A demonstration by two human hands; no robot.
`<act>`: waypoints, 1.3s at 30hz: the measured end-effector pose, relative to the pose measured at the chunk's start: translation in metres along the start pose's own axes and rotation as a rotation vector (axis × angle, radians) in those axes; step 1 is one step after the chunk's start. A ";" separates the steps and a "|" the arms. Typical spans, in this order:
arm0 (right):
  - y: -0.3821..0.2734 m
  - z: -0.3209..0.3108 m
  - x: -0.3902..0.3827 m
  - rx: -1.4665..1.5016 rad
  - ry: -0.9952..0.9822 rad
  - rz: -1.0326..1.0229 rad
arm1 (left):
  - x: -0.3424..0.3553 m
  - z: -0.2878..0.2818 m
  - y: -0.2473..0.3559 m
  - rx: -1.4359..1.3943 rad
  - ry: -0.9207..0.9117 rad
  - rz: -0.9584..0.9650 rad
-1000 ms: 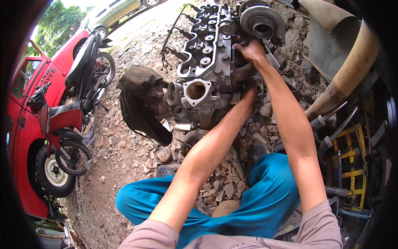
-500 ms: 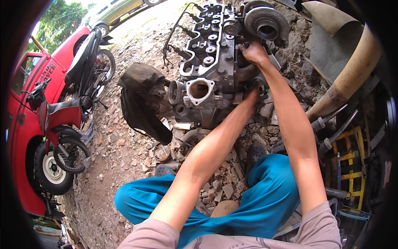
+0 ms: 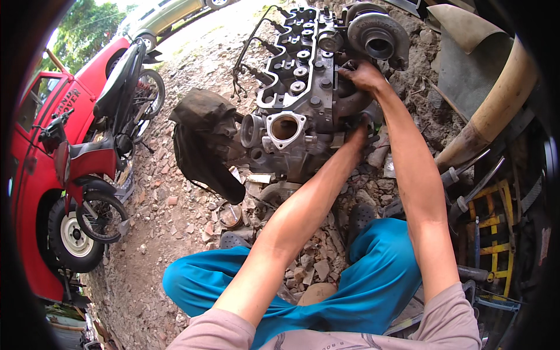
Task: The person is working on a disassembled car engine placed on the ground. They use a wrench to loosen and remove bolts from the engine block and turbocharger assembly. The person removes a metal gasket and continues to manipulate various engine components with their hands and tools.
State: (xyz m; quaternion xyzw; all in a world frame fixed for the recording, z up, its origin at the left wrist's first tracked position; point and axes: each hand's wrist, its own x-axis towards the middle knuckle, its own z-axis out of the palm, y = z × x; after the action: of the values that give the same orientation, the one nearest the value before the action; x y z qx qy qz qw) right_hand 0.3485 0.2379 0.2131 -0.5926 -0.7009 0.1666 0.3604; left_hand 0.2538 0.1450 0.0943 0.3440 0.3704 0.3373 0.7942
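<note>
Moved the left hand (image 3: 361,132) a tiny bit to the right in the frame since one second ago, with a smudgy blur on it now. Kept the right hand (image 3: 368,77) at about the same spot on the engine (image 3: 321,93), and saw the engine a little farther right too.

Sat with blue pants (image 3: 379,251) spread wide at the bottom of the frame, and with a grey shoe (image 3: 363,219) just right of the middle. Had broken stones (image 3: 163,210) all around.

Found the engine at the upper middle, with a three-cornered opening (image 3: 286,129) at its near end. Put the left hand low by the engine's right side, with fingers lost in the dark; could not tell if spread or squeezed. Put the right hand higher up, with fingers bent by a dark bit (image 3: 350,63), just below a big round metal shell (image 3: 379,29). Looked like a grip, but could not tell for sure.

Seemed busy with a two-handed step on the engine's side. Probably needed a steady right hand and careful feeling with the left next.

Saw, farther off at the left, a motorbike (image 3: 96,166) and a red car (image 3: 36,175), then green trees (image 3: 87,29) at the upper left.
</note>
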 end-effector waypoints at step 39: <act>-0.003 -0.003 0.001 -0.164 -0.031 -0.027 | 0.000 0.006 -0.001 -0.002 0.013 -0.003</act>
State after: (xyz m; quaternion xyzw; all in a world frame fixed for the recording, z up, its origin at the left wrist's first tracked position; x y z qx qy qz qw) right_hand 0.3481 0.2376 0.2173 -0.6080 -0.7256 0.1126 0.3020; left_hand 0.2588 0.1429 0.0958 0.3407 0.3756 0.3387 0.7926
